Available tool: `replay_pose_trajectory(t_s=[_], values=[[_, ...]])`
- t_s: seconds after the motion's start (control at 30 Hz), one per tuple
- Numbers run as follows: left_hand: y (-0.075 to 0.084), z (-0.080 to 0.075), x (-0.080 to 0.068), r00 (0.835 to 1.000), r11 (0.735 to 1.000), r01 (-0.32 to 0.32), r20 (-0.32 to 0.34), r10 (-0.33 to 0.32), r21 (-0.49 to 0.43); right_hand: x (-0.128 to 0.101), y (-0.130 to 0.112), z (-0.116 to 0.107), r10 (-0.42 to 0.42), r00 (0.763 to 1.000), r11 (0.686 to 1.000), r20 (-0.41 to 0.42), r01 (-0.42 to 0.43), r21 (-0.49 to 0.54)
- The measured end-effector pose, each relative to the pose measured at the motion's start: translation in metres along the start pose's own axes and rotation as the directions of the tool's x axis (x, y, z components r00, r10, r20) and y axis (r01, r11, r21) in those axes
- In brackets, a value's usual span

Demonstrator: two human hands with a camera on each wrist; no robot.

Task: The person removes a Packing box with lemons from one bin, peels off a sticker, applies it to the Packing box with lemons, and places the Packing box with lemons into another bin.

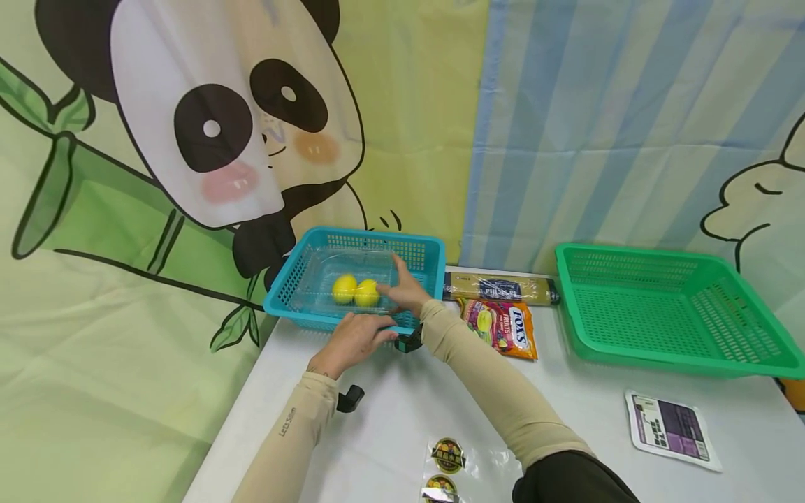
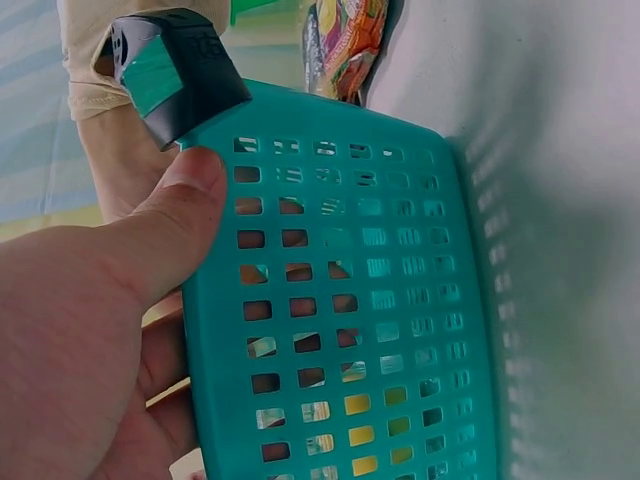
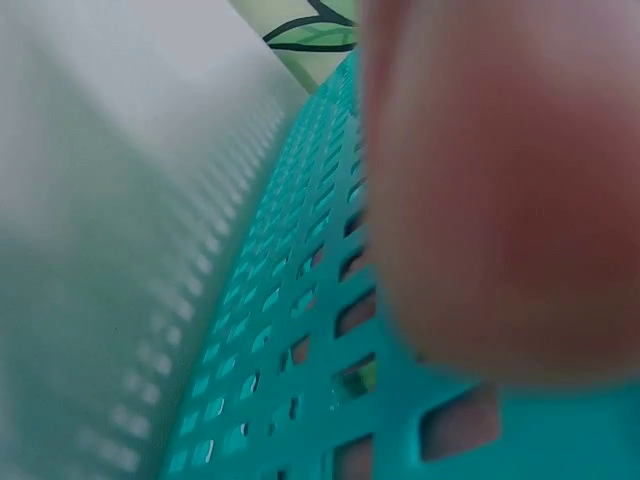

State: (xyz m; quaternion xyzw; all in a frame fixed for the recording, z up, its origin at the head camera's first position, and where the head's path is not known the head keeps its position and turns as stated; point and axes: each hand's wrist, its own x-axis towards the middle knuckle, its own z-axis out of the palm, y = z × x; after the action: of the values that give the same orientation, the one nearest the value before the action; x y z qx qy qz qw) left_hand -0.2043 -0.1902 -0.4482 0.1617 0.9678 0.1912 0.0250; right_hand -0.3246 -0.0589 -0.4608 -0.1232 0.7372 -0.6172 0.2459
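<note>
Left hand [image 1: 352, 340] gripping teal basket [image 1: 415, 246] rim, right hand [image 1: 405, 290] seemingly relaxed inside, white table [image 1: 566, 405], panda curtain [image 1: 189, 140].

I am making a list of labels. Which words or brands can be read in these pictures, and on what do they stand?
"FOX'S" and "FRUITS": on the candy bag.
"Let's Slim": on the left sleeve.
Pasta pack label: too blurred.
White pouch print: too small.
Round stickers: too small.
</note>
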Motion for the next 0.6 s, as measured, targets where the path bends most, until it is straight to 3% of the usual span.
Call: replay_pose_trajectory(t_s=[0.23,0.6], values=[[0.001,-0.002,0.0,1.0,1.0,0.012,0.011,-0.012,-0.009,-0.003,-0.005,-0.002,0.013,1.0,0.998,-0.012,-0.012,0.055],[0.002,-0.004,0.0,1.0,1.0,-0.001,0.014,0.001,-0.001,-0.009,-0.012,-0.007,0.048,0.999,0.999,-0.017,-0.047,0.022]])
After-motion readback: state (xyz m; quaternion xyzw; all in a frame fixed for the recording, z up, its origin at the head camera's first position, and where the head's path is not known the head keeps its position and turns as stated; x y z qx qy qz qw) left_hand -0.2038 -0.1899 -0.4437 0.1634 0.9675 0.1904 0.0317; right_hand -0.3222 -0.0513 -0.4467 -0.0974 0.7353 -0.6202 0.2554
